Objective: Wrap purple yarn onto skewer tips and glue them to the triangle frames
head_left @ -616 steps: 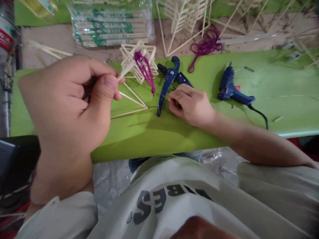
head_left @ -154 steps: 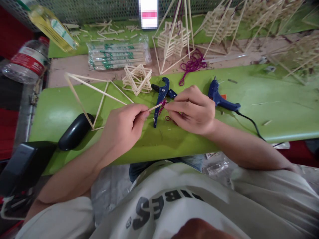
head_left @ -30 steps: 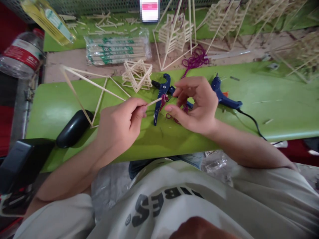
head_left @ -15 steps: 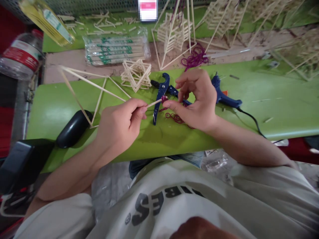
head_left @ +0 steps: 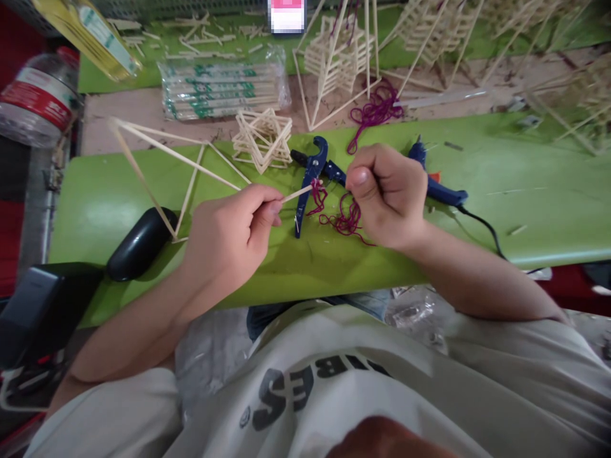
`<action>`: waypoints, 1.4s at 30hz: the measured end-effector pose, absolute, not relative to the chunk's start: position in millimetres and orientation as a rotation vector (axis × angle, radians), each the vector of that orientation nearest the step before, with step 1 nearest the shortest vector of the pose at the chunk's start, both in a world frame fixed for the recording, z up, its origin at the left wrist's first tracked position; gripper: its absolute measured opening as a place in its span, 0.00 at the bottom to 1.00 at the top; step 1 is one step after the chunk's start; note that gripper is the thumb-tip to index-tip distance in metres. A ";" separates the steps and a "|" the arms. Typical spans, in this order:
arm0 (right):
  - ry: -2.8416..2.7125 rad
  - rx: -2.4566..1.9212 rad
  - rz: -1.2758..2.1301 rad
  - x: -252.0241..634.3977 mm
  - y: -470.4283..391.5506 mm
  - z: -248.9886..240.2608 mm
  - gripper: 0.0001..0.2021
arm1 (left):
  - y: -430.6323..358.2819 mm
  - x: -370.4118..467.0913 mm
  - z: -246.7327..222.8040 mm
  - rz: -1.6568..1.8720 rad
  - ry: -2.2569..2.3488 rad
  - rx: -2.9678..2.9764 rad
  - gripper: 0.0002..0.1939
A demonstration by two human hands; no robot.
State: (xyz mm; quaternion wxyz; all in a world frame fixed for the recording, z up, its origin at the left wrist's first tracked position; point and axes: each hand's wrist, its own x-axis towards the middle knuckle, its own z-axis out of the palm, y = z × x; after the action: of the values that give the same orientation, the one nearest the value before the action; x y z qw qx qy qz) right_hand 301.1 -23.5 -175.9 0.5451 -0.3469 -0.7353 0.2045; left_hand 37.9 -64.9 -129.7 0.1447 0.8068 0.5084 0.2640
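My left hand (head_left: 231, 229) pinches a thin wooden stick (head_left: 296, 194) between thumb and fingers. Purple thread (head_left: 317, 194) is looped around the stick's free tip and dangles from it. To the right, my right hand (head_left: 391, 197) is closed with the thumb against the curled fingers; whatever is in them is hidden. Just left of that hand, a loose tangle of purple thread (head_left: 351, 219) lies on the green table (head_left: 296, 273). Under the stick's tip is a blue cutter-like tool (head_left: 312, 168). A blue glue gun (head_left: 443, 192) lies behind the right hand.
A wooden-stick frame (head_left: 189, 191) stands at left by a black rounded object (head_left: 140, 245). A star-shaped stick piece (head_left: 263, 143) sits centrally. Behind are bagged sticks (head_left: 224, 89), a stick cage (head_left: 338, 63) and a purple thread pile (head_left: 377, 108). Bottles (head_left: 41, 95) stand far left.
My right hand has drawn away from the stick's tip to the right, its fingers going from spread to curled. Thread now hangs in a loop from the tip. My left hand stays nearly still.
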 end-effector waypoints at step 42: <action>-1.418 -0.715 0.799 297.6 -26.8 -160.2 0.21 | -61.0 35.6 -131.7 0.698 1.528 2.284 0.09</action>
State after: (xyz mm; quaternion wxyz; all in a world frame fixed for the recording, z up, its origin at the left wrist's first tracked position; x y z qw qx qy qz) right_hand 297.6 -26.8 -160.2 0.6302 -0.3124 -0.6192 0.3489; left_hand 35.6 -61.0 -131.7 0.1529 0.7961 0.5325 0.2432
